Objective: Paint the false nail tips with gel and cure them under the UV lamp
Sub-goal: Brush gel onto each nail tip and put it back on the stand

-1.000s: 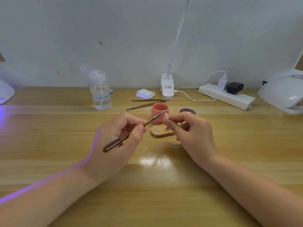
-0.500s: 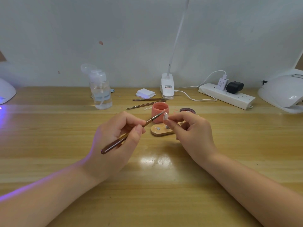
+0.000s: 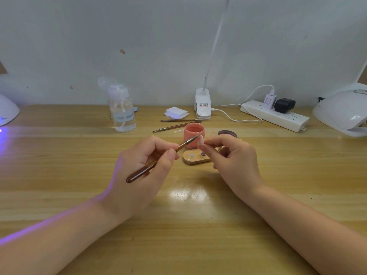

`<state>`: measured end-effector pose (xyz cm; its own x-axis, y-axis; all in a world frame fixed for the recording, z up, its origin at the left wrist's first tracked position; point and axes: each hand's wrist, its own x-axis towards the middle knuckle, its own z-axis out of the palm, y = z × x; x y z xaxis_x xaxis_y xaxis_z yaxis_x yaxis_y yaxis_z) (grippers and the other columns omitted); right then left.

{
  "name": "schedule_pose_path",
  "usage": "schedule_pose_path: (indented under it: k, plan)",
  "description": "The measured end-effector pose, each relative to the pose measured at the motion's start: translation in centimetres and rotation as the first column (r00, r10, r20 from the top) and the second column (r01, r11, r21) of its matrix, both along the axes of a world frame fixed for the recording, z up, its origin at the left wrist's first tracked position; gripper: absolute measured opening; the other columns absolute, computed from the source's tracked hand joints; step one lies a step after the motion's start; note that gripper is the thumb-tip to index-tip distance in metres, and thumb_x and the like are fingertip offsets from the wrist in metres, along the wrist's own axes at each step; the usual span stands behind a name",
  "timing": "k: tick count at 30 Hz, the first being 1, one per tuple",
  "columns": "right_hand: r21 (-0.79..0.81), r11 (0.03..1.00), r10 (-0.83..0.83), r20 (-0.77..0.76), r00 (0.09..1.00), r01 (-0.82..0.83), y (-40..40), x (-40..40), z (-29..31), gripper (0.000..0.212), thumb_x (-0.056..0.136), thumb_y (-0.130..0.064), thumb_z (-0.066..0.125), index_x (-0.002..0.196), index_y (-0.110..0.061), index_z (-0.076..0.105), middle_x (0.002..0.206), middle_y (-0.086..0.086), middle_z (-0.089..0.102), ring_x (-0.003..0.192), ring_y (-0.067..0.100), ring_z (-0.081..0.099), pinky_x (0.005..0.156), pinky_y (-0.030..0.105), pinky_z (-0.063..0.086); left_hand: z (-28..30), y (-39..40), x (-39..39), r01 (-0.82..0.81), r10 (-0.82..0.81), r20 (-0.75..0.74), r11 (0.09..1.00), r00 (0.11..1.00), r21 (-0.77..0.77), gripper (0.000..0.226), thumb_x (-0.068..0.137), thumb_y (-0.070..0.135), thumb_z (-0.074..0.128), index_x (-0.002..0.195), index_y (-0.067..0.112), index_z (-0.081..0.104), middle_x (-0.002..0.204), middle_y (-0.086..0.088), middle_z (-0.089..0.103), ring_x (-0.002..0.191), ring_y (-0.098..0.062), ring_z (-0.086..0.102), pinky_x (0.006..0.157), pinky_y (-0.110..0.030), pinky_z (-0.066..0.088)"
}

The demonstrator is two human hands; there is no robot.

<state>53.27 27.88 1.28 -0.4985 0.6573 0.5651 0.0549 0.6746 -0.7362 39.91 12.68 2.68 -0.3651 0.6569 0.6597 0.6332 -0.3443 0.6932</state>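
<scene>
Your left hand (image 3: 139, 169) grips the brush (image 3: 158, 159). Your right hand (image 3: 232, 161) fingers pinch the nail tip (image 3: 200, 141). The bristles sit just beside it.

No legible text anywhere

Brush (image 3: 162, 157) tip drawn back off nail tip (image 3: 200, 140) — small gap; hands steady

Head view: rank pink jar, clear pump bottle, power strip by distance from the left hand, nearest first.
From the left hand:
1. Pink jar, just past the brush tip, centre of the table.
2. Clear pump bottle, back left, near the wall.
3. Power strip, back right, across the table.
</scene>
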Motion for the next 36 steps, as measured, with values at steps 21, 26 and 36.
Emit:
schedule_pose_path:
  k: [21,26,36]
  plan:
    - [0.002,1.000,0.025,-0.033,0.999,-0.024,-0.31,-0.06,0.34,0.019,0.085,-0.026,0.070,0.081,-0.044,0.066,0.074,-0.022,0.068,0.058,0.020,0.057,0.061,0.042,0.052,0.46,-0.16,0.34,-0.006,0.006,-0.015,1.000,1.000,0.002,0.013,0.089,0.033,0.050,0.092,0.032,0.063,0.085,0.009,0.071,0.076,-0.013,0.065,0.066,-0.029,0.053]
    - [0.001,1.000,0.018,-0.036,0.999,-0.018,-0.25,-0.08,0.25,0.020,0.085,-0.024,0.072,0.080,-0.043,0.066,0.071,-0.020,0.068,0.057,0.024,0.056,0.058,0.040,0.051,0.34,-0.20,0.29,-0.004,0.003,-0.017,0.999,1.000,-0.032,0.015,0.087,0.034,0.050,0.089,0.030,0.064,0.083,0.008,0.071,0.072,-0.015,0.064,0.062,-0.027,0.050]
    - [0.012,1.000,0.007,-0.033,0.999,-0.007,-0.21,-0.13,0.26,0.024,0.085,-0.023,0.072,0.080,-0.046,0.065,0.072,-0.026,0.065,0.058,0.022,0.057,0.060,0.044,0.051,0.20,-0.17,0.34,-0.002,0.002,0.009,1.000,1.000,-0.013,0.015,0.086,0.034,0.050,0.087,0.027,0.064,0.080,0.008,0.071,0.072,-0.007,0.064,0.062,-0.013,0.045]
